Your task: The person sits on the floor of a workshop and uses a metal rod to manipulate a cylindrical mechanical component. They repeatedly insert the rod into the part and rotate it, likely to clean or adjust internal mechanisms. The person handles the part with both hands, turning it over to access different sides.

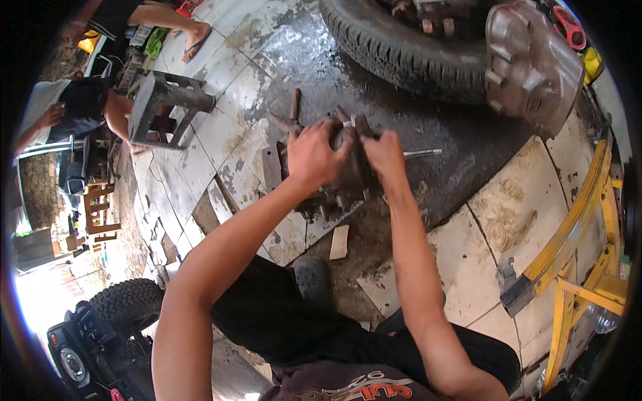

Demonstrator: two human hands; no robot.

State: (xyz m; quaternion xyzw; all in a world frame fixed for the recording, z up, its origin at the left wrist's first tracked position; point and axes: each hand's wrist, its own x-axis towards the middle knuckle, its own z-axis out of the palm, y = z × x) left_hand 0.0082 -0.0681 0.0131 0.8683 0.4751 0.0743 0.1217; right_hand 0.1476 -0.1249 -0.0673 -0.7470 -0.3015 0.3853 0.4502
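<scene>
A dark, greasy metal machine part point(348, 175) with a lumpy casting sits on the floor in front of me. My left hand point(314, 155) lies over its top left, with the fingers curled onto it. On its right side my right hand point(386, 155) is closed around a dark, stubby piece point(363, 127) at the upper edge. Whether that piece belongs to the machine part, I cannot tell. Rusty rod-like prongs point(295, 103) stick up beyond my left hand. Right of my right hand, a thin shiny metal rod point(424, 152) lies pointing away.
A large tyre point(414, 70) lies at the far side, with a brown metal cover point(531, 63) against it. A yellow metal frame point(568, 244) stands at right. At left are a grey plastic stool point(167, 107) and two other people. A loose tile piece point(340, 242) lies near my foot.
</scene>
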